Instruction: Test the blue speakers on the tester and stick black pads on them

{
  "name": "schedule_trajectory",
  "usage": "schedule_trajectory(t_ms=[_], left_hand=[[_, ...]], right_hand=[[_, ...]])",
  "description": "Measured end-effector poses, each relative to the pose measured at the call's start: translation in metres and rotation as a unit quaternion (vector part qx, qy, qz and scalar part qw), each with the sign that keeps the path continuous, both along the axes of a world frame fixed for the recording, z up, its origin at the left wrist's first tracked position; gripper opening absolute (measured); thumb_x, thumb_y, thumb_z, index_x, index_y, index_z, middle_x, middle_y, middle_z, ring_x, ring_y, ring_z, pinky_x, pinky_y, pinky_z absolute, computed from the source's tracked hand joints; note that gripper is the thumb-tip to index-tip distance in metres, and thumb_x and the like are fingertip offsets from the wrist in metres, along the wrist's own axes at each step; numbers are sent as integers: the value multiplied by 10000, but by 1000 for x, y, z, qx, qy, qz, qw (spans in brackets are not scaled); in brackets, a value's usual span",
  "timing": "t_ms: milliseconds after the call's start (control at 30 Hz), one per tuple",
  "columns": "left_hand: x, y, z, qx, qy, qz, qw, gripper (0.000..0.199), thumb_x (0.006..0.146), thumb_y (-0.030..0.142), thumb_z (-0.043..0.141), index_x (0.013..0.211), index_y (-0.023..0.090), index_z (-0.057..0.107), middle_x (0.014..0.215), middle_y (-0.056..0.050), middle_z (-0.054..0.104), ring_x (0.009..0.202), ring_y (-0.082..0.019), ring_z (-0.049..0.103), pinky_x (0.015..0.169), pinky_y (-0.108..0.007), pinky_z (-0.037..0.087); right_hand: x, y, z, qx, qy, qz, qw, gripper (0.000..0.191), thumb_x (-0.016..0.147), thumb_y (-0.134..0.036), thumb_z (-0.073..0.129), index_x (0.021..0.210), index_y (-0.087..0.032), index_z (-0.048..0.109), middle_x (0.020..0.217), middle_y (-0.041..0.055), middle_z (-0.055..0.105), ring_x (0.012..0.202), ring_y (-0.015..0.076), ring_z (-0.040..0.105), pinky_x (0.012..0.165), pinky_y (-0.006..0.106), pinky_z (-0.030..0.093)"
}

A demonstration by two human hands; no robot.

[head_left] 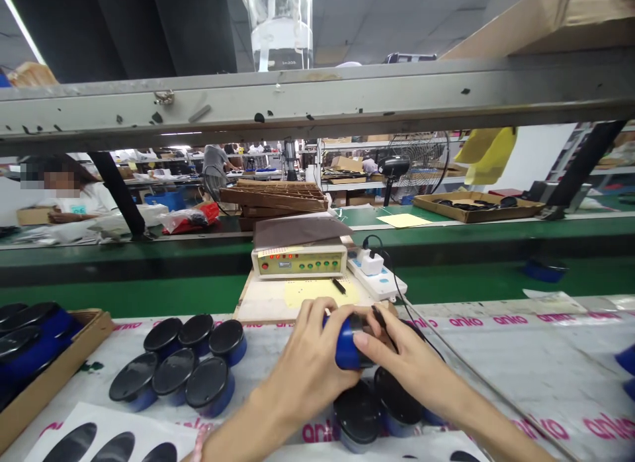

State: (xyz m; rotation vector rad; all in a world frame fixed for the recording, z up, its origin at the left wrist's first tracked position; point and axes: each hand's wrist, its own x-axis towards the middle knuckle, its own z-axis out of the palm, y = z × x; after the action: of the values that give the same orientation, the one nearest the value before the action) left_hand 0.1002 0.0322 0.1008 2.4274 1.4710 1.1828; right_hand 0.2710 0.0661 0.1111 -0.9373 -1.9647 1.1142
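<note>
Over the near side of the wrapped bench, the left hand was curled round a blue pot, gripping it, while the right hand closed on a slim dark piece, its thumb against or very near the pot's other side. Whether that piece was the end of the black cable could not be told, since the fingers hid much of it. The pot was held up off the bench, just above more lidded pots; if the left grip slackened, it could probably drop onto them and scuff a lid. A crooked or hard push from the right hand might slip and scratch the blue wall. The cable ran down from a plug on the power strip towards the right hand, so a sharp tug could perhaps snag it or shift the strip. Beyond the hands, a tester with lit red digits sat on a board. Six pots stood close together to the left, where a careless elbow could knock them, beside a carton of others.
</note>
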Motion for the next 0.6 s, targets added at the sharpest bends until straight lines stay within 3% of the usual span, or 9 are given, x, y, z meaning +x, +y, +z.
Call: schedule_trajectory(t_ms=[67,167,300,400,500,600], left_hand=[[2,-6,1,53,59,-3,997,741,632,-7,592,1308,193,366,1141,-100,453,1070,-273,431,919,-424,454],[2,-11,3,100,126,-8,987,688,706,8,575,1337,134,332,1145,-134,461,1073,-294,423,929,-453,448],[-2,-12,9,143,171,-30,974,530,835,147,571,1317,79,363,1149,-167,483,1088,-309,427,936,-461,443],[-5,-14,14,171,158,-59,971,436,905,292,509,1275,80,419,1147,-161,518,1083,-284,460,972,-435,422],[-5,-17,17,184,176,-69,965,352,952,302,408,1248,125,479,1193,-132,536,1126,-255,479,1020,-388,386],[-3,-20,20,211,195,-72,955,326,978,254,312,1234,205,508,1250,-87,526,1177,-220,478,1037,-378,378]], right_hand=[[-2,-2,0,-47,47,-6,998,332,849,-515,528,744,-217,426,814,-7,516,836,163,541,750,270,491],[-2,-5,6,-145,133,5,980,285,809,-490,605,822,-213,541,940,16,595,937,180,570,825,288,494],[2,-9,15,-278,203,5,939,286,770,-450,670,951,-231,637,1038,31,655,991,209,609,853,316,505],[4,-9,17,-341,227,-18,912,305,745,-410,695,993,-243,635,984,40,684,888,238,654,763,358,548],[2,-9,16,-360,241,-41,900,316,687,-403,730,948,-250,643,916,41,698,761,241,668,633,340,570],[-2,-10,19,-328,235,-74,912,307,611,-410,765,839,-239,649,856,39,701,710,238,663,596,316,571]])
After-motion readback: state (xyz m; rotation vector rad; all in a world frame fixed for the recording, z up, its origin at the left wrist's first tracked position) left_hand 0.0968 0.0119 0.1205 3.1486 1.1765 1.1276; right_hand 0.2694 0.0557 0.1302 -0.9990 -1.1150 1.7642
